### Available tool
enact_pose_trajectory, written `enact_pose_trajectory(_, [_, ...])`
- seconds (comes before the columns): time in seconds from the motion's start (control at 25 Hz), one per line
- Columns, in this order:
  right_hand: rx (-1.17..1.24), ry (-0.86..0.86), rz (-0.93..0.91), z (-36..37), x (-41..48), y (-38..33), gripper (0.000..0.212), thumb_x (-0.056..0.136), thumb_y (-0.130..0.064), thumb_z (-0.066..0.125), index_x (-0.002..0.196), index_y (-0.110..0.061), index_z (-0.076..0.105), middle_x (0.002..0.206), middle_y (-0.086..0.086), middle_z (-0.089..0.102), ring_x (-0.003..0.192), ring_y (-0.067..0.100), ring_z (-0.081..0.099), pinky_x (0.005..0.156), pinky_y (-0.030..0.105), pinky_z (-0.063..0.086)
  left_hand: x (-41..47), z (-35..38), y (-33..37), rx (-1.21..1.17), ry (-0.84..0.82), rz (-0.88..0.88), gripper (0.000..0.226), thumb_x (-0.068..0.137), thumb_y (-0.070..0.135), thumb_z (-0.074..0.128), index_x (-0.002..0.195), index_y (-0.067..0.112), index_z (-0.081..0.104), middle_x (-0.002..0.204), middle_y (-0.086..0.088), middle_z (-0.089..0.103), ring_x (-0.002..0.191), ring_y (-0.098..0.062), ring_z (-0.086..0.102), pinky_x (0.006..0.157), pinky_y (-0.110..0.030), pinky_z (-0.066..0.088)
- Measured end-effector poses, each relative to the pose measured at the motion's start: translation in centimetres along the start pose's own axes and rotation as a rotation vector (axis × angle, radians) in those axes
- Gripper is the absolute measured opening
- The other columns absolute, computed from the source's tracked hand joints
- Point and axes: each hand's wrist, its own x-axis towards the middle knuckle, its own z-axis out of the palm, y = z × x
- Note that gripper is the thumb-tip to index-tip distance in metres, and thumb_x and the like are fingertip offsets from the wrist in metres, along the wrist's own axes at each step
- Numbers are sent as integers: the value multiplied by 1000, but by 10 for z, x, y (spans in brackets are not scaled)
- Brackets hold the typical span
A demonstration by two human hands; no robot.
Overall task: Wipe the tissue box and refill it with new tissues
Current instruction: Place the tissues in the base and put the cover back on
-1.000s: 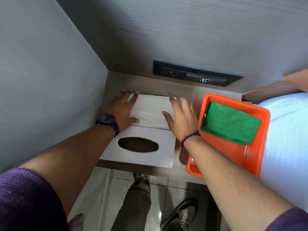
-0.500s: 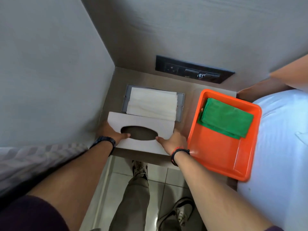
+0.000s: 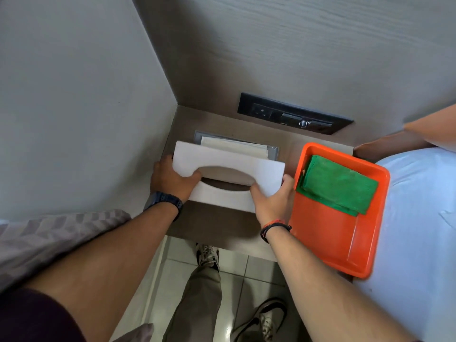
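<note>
A white tissue box cover (image 3: 229, 159) with an oval slot is held tilted above the small wooden table (image 3: 217, 223). My left hand (image 3: 170, 180) grips its left end, thumb in the slot. My right hand (image 3: 274, 201) grips its right end, thumb also in the slot. Behind the cover, a stack of white tissues (image 3: 234, 144) lies in a grey recessed tray (image 3: 272, 151) set into the table top. The cover hides the front part of the stack.
An orange tray (image 3: 328, 235) holding a folded green cloth (image 3: 338, 186) sits at the right, overhanging the table's front edge. A black socket panel (image 3: 293, 117) is on the back wall. A white bed (image 3: 419, 218) lies right, a wall left, tiled floor below.
My hands left the tissue stack, took the white cover by its slot and lifted it off the table front, tilting it up toward the tissues.
</note>
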Motion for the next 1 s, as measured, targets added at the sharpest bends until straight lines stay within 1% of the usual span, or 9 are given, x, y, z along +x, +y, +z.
enact_pose_trajectory(0.08, [-13,14,57,7,18,-6,69,67,-38,75,125,-19,44,116,14,54,100,34,57,80,36,45,17,5,13,-62,-40,12,62,60,42,77,111,17,51,111,-8,53,86,-18,51,68,-28,41])
enact_pose_trajectory(0.2, [7,31,101,15,35,-8,69,66,-40,75,125,-20,47,116,14,56,101,34,58,84,37,48,35,13,24,-79,-92,8,59,62,39,77,109,16,52,111,-7,52,94,-24,54,76,-34,48])
enact_pose_trajectory(0.28, [33,33,94,20,43,-10,68,65,-40,75,125,-20,47,115,13,59,100,33,60,86,42,50,44,18,26,-104,-99,-10,62,62,39,77,113,16,50,113,-6,51,96,-24,53,77,-33,48])
enact_pose_trajectory(0.4, [45,26,83,26,52,-12,68,65,-39,75,124,-23,47,114,11,59,99,31,60,85,44,51,52,24,23,-123,-113,-37,66,64,37,77,120,16,48,119,-7,51,101,-24,53,82,-37,49])
enact_pose_trajectory(0.52, [47,44,57,30,53,-13,67,64,-38,77,124,-24,48,114,10,56,99,30,59,82,37,48,52,27,19,-121,-122,-65,67,65,35,77,121,15,47,122,-8,50,105,-25,51,85,-37,48])
enact_pose_trajectory(0.64, [53,53,63,32,57,-10,67,64,-39,76,123,-26,48,114,8,56,98,28,59,78,30,44,55,31,22,-126,-141,-70,64,66,33,77,120,14,46,121,-8,50,104,-24,52,81,-32,46])
enact_pose_trajectory(0.72, [65,16,86,31,63,-9,67,64,-40,75,123,-26,48,115,8,59,100,28,61,84,36,50,60,33,25,-120,-162,-75,65,67,33,76,122,15,46,122,-7,51,105,-24,52,82,-33,46])
enact_pose_trajectory(0.8, [56,-4,94,31,66,-9,66,64,-41,75,122,-27,48,115,8,61,100,28,61,86,43,52,65,34,27,-111,-172,-81,66,68,33,75,124,15,46,123,-8,51,106,-25,52,86,-36,47])
enact_pose_trajectory(1.0, [-15,44,77,31,67,-13,60,64,-41,74,117,-25,51,104,7,68,92,30,64,77,43,54,68,36,25,-99,-176,-78,66,67,33,76,123,16,45,122,-8,50,106,-25,51,84,-35,46])
